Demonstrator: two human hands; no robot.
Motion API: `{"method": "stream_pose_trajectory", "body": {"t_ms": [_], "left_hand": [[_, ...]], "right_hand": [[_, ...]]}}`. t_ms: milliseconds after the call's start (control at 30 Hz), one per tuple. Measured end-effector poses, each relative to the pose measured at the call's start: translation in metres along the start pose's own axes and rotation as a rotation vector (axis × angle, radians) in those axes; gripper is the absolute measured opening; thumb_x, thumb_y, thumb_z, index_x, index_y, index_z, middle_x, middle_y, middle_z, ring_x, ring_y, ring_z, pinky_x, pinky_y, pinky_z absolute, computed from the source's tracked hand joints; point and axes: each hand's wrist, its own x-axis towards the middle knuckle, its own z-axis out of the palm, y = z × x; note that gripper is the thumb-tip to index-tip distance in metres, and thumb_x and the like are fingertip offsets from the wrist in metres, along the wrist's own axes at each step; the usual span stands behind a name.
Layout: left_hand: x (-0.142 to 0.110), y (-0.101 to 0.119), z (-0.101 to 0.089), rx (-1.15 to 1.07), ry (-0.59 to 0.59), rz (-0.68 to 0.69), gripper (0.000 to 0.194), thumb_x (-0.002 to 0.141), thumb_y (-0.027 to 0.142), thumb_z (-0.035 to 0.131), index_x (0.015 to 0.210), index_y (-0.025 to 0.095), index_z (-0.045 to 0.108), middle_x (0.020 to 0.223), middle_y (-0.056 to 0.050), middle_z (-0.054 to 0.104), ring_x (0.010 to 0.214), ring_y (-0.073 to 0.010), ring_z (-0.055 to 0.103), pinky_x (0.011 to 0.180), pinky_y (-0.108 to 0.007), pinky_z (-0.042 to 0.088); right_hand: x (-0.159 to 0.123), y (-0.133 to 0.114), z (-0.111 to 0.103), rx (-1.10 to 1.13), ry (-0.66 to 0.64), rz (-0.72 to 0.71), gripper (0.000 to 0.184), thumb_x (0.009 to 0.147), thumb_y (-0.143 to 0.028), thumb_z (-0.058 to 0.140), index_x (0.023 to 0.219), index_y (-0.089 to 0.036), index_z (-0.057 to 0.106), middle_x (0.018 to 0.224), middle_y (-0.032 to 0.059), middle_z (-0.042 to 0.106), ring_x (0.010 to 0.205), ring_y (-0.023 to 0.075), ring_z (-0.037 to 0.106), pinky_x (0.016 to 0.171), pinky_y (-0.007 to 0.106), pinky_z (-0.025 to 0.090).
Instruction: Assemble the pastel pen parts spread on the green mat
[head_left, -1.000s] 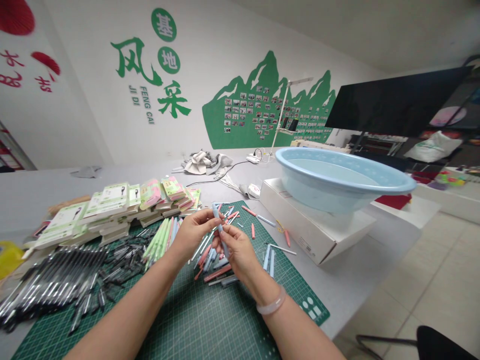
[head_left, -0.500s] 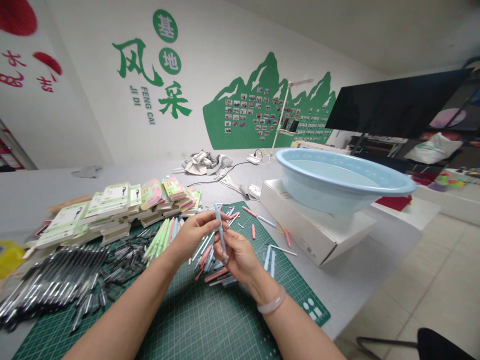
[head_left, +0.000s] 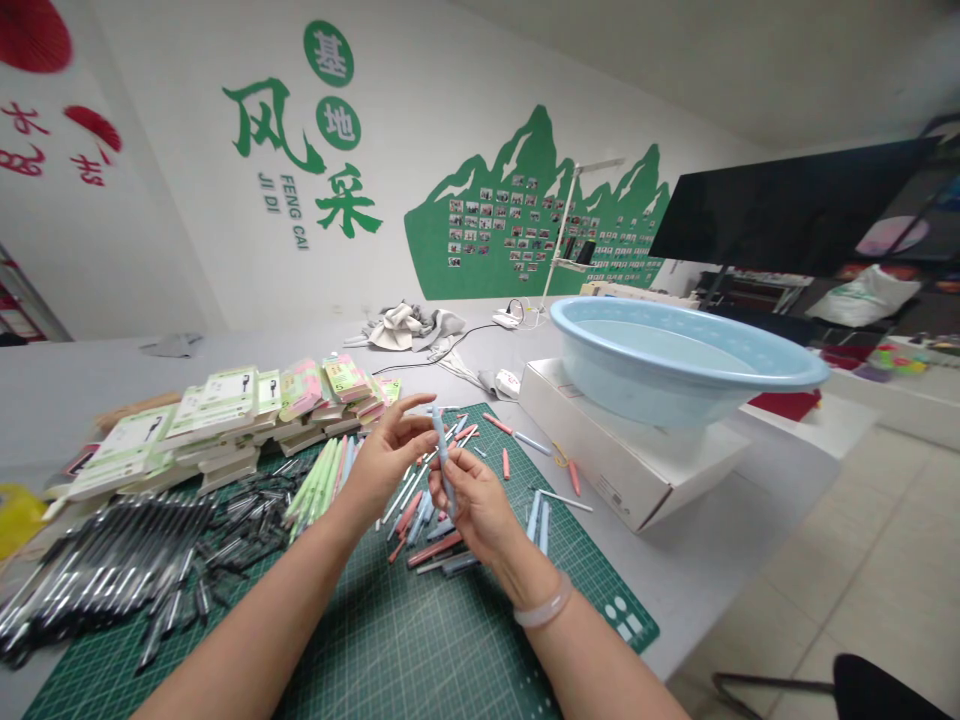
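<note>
A light blue pen [head_left: 440, 432] stands nearly upright between the fingers of my right hand [head_left: 480, 505], which grips its lower part. My left hand [head_left: 390, 455] is beside the pen's upper part, its fingers spread and loosely curved. Whether a left fingertip still touches the pen, I cannot tell. Beneath both hands, a loose heap of red and blue pen parts [head_left: 435, 550] and thin white refills [head_left: 409, 490] covers part of the green cutting mat [head_left: 397, 650]. Light green pens [head_left: 322, 480] lie side by side just left of my left hand.
Black pens [head_left: 112, 560] lie in rows at the left, with black pen parts [head_left: 255, 500] beside them. Stacks of small boxes [head_left: 217, 405] stand behind. At the right, a blue basin [head_left: 637, 385] rests on a white box [head_left: 600, 450]. Gray cloths [head_left: 412, 325] lie farther back.
My left fingers have loosened from the pen's upper part and spread apart, drawing slightly left. My right hand keeps the pen in nearly the same place.
</note>
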Motion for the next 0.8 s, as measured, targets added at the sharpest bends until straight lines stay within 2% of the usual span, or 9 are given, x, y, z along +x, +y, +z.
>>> {"method": "stream_pose_trajectory", "body": {"t_ms": [133,233,333,500,567,700,800], "left_hand": [[0.001,0.002,-0.002,0.035,0.12,0.006,0.026,0.074,0.032,0.065,0.096,0.018,0.062,0.088,-0.004,0.065,0.077,-0.0151,0.059,0.071,-0.027,0.047],[0.002,0.0,-0.005,0.054,0.144,-0.01,0.02,0.073,0.032,0.066,0.085,0.017,0.063,0.077,-0.001,0.063,0.07,-0.0139,0.058,0.067,-0.026,0.046],[0.002,-0.002,-0.004,0.081,0.106,-0.017,0.017,0.072,0.032,0.066,0.078,0.016,0.063,0.071,0.0,0.062,0.066,-0.013,0.056,0.064,-0.025,0.044],[-0.002,-0.005,0.002,0.109,0.056,-0.009,0.015,0.071,0.03,0.067,0.073,0.015,0.062,0.068,0.001,0.06,0.063,-0.0114,0.054,0.061,-0.022,0.042],[-0.003,-0.008,0.004,0.085,0.035,-0.026,0.016,0.073,0.031,0.065,0.073,0.016,0.06,0.066,0.001,0.06,0.059,-0.0117,0.055,0.058,-0.023,0.043],[-0.006,-0.011,0.007,-0.021,-0.089,-0.102,0.017,0.077,0.035,0.059,0.081,0.019,0.056,0.061,0.003,0.059,0.04,-0.0122,0.053,0.043,-0.026,0.043],[-0.007,-0.01,0.008,-0.031,-0.099,-0.105,0.018,0.076,0.036,0.061,0.081,0.019,0.056,0.063,0.003,0.061,0.037,-0.0117,0.053,0.042,-0.027,0.044]], "right_hand": [[0.0,0.001,0.0,-0.043,0.003,-0.003,0.02,0.077,-0.033,0.063,0.088,-0.017,0.059,0.064,0.0006,0.061,0.049,0.008,0.048,0.047,0.019,0.033],[0.001,0.001,0.001,-0.073,-0.023,-0.006,0.025,0.076,-0.032,0.064,0.097,-0.019,0.057,0.063,0.0,0.062,0.049,0.0091,0.049,0.048,0.02,0.034],[0.0,0.001,0.003,-0.124,-0.036,-0.011,0.026,0.078,-0.036,0.061,0.097,-0.018,0.058,0.062,-0.0004,0.061,0.047,0.0088,0.048,0.048,0.021,0.034],[0.001,0.003,0.002,-0.154,0.015,-0.034,0.027,0.081,-0.044,0.057,0.081,-0.017,0.056,0.053,-0.0035,0.055,0.039,0.006,0.038,0.043,0.02,0.027],[0.002,0.004,0.001,-0.148,0.034,-0.039,0.027,0.08,-0.043,0.059,0.076,-0.017,0.055,0.052,-0.0039,0.054,0.039,0.0056,0.037,0.042,0.02,0.026],[0.002,0.005,0.0,-0.13,0.049,-0.044,0.026,0.081,-0.041,0.058,0.072,-0.016,0.055,0.054,-0.0028,0.055,0.04,0.006,0.037,0.042,0.02,0.026],[0.001,0.005,-0.001,-0.114,0.06,-0.035,0.027,0.079,-0.042,0.06,0.07,-0.017,0.055,0.053,-0.0026,0.055,0.04,0.0065,0.037,0.042,0.021,0.026]]}}
